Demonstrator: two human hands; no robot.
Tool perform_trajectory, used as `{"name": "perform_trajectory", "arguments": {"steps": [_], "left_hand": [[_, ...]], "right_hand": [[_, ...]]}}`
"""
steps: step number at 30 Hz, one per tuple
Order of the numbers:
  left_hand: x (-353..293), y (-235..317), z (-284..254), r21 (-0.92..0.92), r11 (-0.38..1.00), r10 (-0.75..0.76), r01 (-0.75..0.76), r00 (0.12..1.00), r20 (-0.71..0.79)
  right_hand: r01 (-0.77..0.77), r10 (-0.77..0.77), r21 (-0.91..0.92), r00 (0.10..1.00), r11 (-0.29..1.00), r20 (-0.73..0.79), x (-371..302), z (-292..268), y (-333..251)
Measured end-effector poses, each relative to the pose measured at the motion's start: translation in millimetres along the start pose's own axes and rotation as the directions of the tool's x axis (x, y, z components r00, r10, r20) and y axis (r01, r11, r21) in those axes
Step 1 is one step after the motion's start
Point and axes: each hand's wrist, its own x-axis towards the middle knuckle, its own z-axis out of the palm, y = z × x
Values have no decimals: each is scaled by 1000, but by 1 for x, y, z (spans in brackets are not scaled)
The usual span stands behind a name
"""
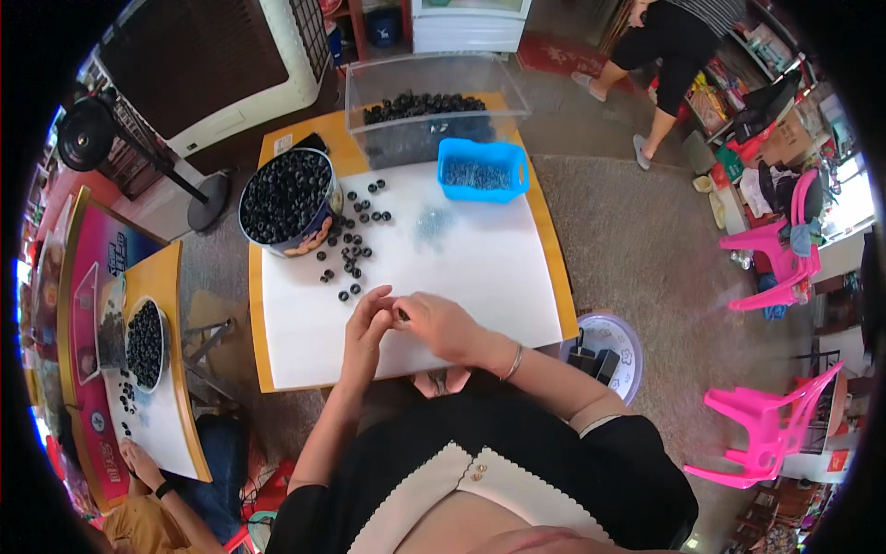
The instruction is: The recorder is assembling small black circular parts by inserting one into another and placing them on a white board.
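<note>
Over the near edge of a white sheet point(480, 268), my left hand point(365, 332) and my right hand point(441, 325) meet at the fingertips. Between them shows a small dark piece point(402, 316), mostly hidden by the fingers. Just beyond lie several loose black round pieces point(352, 250), each with a lighter centre. A tub point(333, 205) heaped with more black pieces stands at the left. Toward the far right sits a blue basket point(482, 190) of tiny shiny parts, with a small patch of similar parts point(432, 224) loose on the sheet.
Behind the basket stands a clear plastic bin point(438, 137) of black pieces. A lilac tub point(628, 355) is beside the table's right edge. At left, a co-worker's hand point(140, 463) rests at another table point(189, 406). Pink chairs point(771, 420) stand right; another person point(678, 55) is beyond.
</note>
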Motion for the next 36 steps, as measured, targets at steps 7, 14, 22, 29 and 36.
{"name": "perform_trajectory", "arguments": {"steps": [7, 14, 22, 29, 36], "left_hand": [[0, 15, 39, -137, 970, 193, -201, 979, -73], [1, 5, 48, -92, 968, 211, -235, 954, -214], [7, 16, 34, -102, 994, 10, -33, 975, -223], [5, 3, 15, -223, 951, -248, 216, 960, -128], [1, 5, 10, -262, 939, -258, 224, 961, -99]], "right_hand": [[80, -81, -7, 991, 997, -107, 1, 32, -3], [161, -166, -45, 970, 986, -179, -5, 39, 4], [-86, 110, 142, 978, 986, -175, 6, 4, -12], [-145, 150, 77, 987, 986, -61, 0, 0, -7], [-132, 136, 35, 967, 991, -216, 37, -44, 14]]}}
